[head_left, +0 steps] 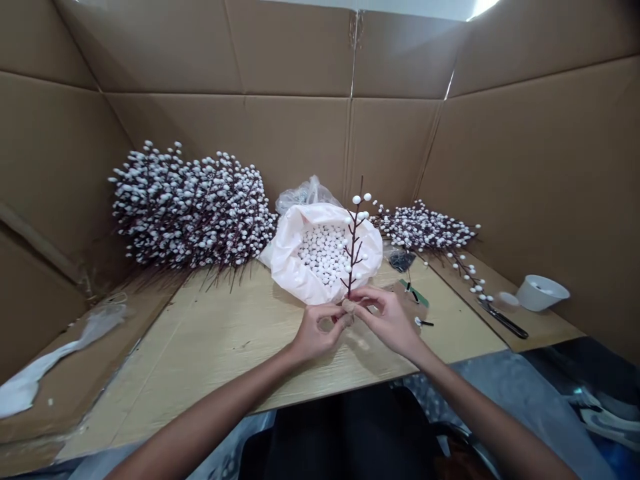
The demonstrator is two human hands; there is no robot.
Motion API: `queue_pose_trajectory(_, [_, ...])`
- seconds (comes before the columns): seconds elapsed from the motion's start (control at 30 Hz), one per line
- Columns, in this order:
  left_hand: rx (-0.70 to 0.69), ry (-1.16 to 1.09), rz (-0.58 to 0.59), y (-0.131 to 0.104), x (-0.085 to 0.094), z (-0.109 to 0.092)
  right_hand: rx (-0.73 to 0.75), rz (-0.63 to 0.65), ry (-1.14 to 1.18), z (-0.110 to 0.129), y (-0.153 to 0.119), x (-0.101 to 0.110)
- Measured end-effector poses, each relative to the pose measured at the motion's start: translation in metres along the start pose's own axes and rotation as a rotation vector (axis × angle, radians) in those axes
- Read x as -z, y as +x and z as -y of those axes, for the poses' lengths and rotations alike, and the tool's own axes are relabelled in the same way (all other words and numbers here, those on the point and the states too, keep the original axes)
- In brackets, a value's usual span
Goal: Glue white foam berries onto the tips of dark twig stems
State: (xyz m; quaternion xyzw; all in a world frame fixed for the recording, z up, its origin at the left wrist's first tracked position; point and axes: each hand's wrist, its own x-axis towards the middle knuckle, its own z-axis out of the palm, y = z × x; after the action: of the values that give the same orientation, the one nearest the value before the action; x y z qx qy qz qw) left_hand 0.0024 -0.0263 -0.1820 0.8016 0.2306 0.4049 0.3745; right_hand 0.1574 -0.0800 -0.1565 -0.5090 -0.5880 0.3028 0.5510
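Observation:
An artificial berry stem (355, 247), dark brown with short side twigs and a few white balls near its top, stands upright between my hands. My left hand (321, 328) and my right hand (381, 315) meet at its lower end, thumbs and fingertips pinched together there. What lies right between the fingertips is partly hidden. Just behind the stem sits an open pale pink bag (293, 267), its rim rolled outward. White foam balls (325, 253) fill the bag.
A big heap of finished-looking berry stems (190, 207) lies on the left, a smaller bunch (425, 227) on the right. Scissors (505, 320), a white cup (541, 293) and a small dark packet (401, 260) are to the right. Cardboard walls (295, 60) enclose the table (200, 360).

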Motion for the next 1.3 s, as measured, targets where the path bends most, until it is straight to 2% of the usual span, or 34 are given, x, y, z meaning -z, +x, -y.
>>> queue_pose_trajectory(0.13, [0.066,-0.057,-0.005,0.000,0.001,-0.005,0.004,-0.025,0.063,-0.001,0.009,-0.008])
queue_pose_trajectory(0.27, [0.182,-0.197,-0.009,0.002,0.005,-0.009,-0.045,-0.082,0.131,0.005,0.013,-0.004])
queue_pose_trajectory(0.33, [0.222,-0.369,0.009,0.006,0.011,-0.011,-0.050,-0.148,0.153,0.010,0.014,0.001])
queue_pose_trajectory(0.4, [0.248,-0.634,0.040,0.010,0.019,-0.015,-0.037,-0.198,0.173,0.016,0.013,0.007])
queue_pose_trajectory(0.53, [0.335,-1.188,0.120,0.013,0.035,-0.038,-0.006,-0.264,0.202,0.027,0.008,0.020])
queue_pose_trajectory(0.67, [0.359,-1.516,0.156,0.007,0.038,-0.066,0.008,-0.240,0.199,0.033,0.002,0.025])
queue_pose_trajectory(0.77, [0.353,-1.681,0.192,0.003,0.034,-0.078,-0.009,-0.191,0.207,0.036,-0.001,0.023])
queue_pose_trajectory(0.93, [0.368,-1.797,0.255,0.004,0.031,-0.081,0.004,-0.140,0.217,0.043,-0.004,0.015])
queue_pose_trajectory(1.13, [0.401,-1.755,0.192,0.005,0.034,-0.083,0.060,-0.050,0.214,0.048,-0.003,0.010])
queue_pose_trajectory(1.3, [0.401,-1.666,0.146,0.007,0.039,-0.084,0.031,0.007,0.197,0.052,0.000,0.005])
